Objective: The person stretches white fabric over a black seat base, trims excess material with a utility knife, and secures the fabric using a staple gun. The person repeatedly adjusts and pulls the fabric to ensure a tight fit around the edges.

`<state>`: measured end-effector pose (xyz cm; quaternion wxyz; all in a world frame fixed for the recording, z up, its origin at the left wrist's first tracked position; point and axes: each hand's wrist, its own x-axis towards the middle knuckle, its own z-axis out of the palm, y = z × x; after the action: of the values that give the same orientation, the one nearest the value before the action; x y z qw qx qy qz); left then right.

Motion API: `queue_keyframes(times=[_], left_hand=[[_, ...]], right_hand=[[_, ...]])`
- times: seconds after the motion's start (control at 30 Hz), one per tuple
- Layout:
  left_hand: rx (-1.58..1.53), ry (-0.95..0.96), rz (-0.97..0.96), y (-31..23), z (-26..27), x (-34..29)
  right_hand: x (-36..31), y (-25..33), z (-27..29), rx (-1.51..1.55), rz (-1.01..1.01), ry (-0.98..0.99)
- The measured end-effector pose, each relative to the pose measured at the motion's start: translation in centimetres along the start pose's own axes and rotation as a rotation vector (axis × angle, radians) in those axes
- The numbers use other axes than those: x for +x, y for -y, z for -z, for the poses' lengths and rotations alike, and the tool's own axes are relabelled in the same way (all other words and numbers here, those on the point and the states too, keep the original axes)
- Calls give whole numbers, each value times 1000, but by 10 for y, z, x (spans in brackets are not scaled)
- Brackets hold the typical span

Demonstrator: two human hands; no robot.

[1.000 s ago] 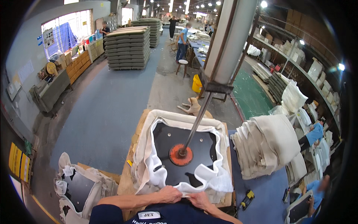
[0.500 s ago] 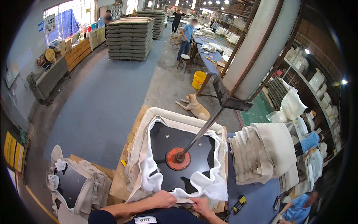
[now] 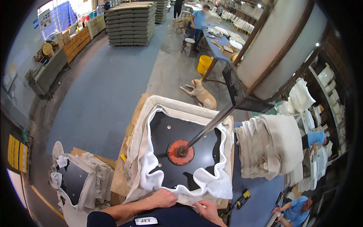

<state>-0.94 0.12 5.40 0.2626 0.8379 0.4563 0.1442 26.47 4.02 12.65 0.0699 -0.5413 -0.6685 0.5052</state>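
Note:
In front of me a square seat cushion cover of beige fabric (image 3: 133, 147) is wrapped around a black board (image 3: 196, 138), with white batting (image 3: 151, 181) folded in waves along the board's rim. A round red press plate (image 3: 174, 157) on a metal rod (image 3: 211, 126) bears down on the board's middle. My left hand (image 3: 165, 198) is closed on the fabric at the near edge, its fingers curled over the cloth. To its right my right hand (image 3: 207, 210) pinches the same near fabric edge. The cloth under both palms is partly hidden.
A similar upholstered piece (image 3: 77, 181) lies at left. Stacked beige fabric pieces (image 3: 268, 147) and a yellow-black power tool (image 3: 242, 198) rest on the blue table (image 3: 261, 196) at right. A dog (image 3: 202, 94) lies beyond. A co-worker (image 3: 298, 212) sits at lower right; the press column (image 3: 281, 49) rises at upper right.
The view has tilted down. Both hands remain on the near fabric edge; my right hand now sits slightly lower, with its fingers curled more tightly.

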Motion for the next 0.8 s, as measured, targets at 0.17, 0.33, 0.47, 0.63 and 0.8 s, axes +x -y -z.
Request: queue_keyframes(times=[0.17, 0.33, 0.47, 0.63, 0.8], left_hand=[[5, 22, 0, -2, -4, 1], [10, 41, 0, -7, 2, 0], [21, 56, -16, -6, 7, -2], [-1, 40, 1, -7, 8, -1], [54, 19, -36, 2, -8, -9]], right_hand=[[-24, -84, -21, 165, -526, 67], [-2, -109, -49, 1136, -614, -50], [30, -95, -59, 1310, -739, -66], [38, -70, -59, 1113, -626, -219], [30, -89, -43, 867, -467, -216]])
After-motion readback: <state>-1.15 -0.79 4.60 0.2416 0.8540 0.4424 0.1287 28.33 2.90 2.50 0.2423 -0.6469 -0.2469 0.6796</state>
